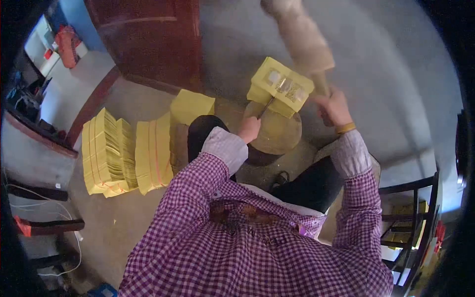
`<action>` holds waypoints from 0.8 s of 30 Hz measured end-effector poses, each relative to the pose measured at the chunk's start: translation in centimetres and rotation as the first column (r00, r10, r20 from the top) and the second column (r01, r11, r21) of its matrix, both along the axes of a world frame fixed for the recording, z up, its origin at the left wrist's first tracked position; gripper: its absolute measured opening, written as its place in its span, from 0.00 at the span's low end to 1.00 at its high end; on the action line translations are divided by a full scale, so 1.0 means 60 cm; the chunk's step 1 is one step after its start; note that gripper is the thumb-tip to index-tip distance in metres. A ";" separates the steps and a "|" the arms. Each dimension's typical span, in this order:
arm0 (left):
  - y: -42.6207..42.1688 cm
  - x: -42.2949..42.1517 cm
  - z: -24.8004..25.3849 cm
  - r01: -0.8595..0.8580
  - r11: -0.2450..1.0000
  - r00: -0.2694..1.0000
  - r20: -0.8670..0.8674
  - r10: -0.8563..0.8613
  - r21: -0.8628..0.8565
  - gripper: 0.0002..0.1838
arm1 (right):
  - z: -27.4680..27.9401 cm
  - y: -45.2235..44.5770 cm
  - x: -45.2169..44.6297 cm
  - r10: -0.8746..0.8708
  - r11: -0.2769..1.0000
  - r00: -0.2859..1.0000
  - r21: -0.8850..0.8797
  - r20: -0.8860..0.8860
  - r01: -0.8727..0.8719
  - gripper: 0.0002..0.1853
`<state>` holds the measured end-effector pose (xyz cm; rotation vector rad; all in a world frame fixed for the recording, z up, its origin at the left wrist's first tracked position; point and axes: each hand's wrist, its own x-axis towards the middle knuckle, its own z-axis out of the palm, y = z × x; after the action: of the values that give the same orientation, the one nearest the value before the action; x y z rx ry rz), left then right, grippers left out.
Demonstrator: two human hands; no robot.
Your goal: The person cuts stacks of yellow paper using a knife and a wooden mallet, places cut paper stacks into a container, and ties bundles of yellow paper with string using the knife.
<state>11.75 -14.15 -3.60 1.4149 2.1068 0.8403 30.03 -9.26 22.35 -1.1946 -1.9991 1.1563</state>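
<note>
A stack of yellow paper (264, 74) with rows of stamped marks lies tilted on a round wooden block (277, 136). My left hand (249, 129) is closed around a thin metal punch (267, 106), whose far end meets the stack. To the right, my right hand (336, 109) grips the handle of a wooden mallet (307, 42). The mallet's head is raised beyond the paper and smeared by motion. The punch's tip is too small to make out.
Bundles of yellow paper (153, 153) tied with reddish string stand on the floor at left, with another yellow stack (193, 106) behind them. A dark red door (148, 44) is at the back. Dark wooden chairs (410, 218) flank both sides.
</note>
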 end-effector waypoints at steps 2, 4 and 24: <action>-0.006 0.006 0.008 -0.033 0.999 0.999 0.039 0.033 -0.006 0.21 | -0.032 0.001 -0.020 -0.067 0.996 0.991 0.045 -0.115 0.073 0.10; -0.008 0.003 0.010 -0.022 1.000 0.997 0.072 0.023 -0.017 0.21 | -0.174 0.016 -0.040 -0.178 0.980 0.968 0.059 -0.178 0.191 0.09; -0.178 -0.015 0.009 0.073 0.985 0.401 0.909 0.117 -0.159 0.22 | -0.171 -0.020 0.012 0.076 0.782 0.985 -0.603 -0.157 -0.156 0.12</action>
<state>10.87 -24.82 -3.08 0.5238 1.2353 1.0724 30.76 -10.47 12.12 -1.2552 -1.6576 2.0004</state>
